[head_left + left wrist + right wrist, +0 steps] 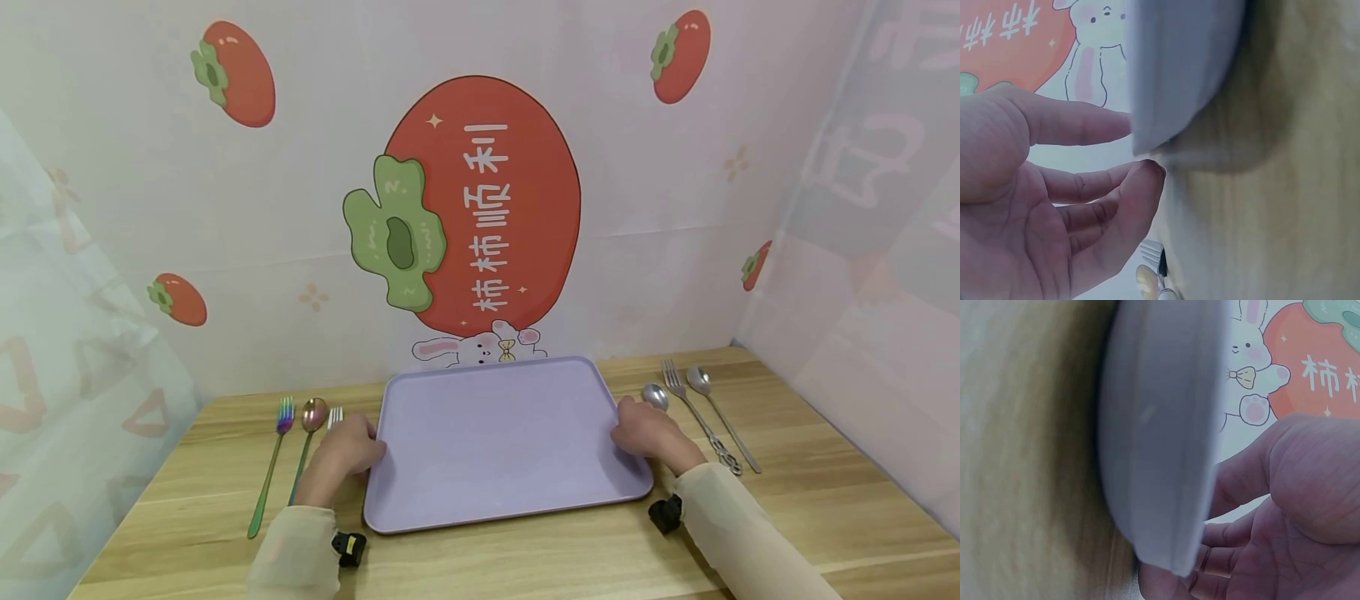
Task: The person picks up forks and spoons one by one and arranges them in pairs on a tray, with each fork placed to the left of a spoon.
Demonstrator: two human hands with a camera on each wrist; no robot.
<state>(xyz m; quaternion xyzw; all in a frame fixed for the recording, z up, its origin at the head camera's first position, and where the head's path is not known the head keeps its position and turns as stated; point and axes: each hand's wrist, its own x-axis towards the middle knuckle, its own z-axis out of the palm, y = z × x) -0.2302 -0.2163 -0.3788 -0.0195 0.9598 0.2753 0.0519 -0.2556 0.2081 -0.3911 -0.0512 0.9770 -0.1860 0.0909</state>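
Note:
A light purple rectangular tray (495, 442) lies on the wooden table between both hands. My left hand (345, 450) pinches its left edge. Seen from the left wrist, the thumb is at the rim of the tray (1185, 69) and the fingertips (1147, 172) curl at its underside. On the opposite edge my right hand (651, 432) grips the rim. The right wrist view has the thumb behind the tray's side (1160, 425), with a fingertip (1160, 580) showing beneath its edge.
Left of the tray lie a rainbow-coloured fork (272, 467), a coppery spoon (315, 412) and another fork (335, 416) partly behind the hand. On the right are a silver spoon (656, 396), a silver fork (697, 412) and a second spoon (723, 417). A persimmon-printed curtain (300, 208) stands behind.

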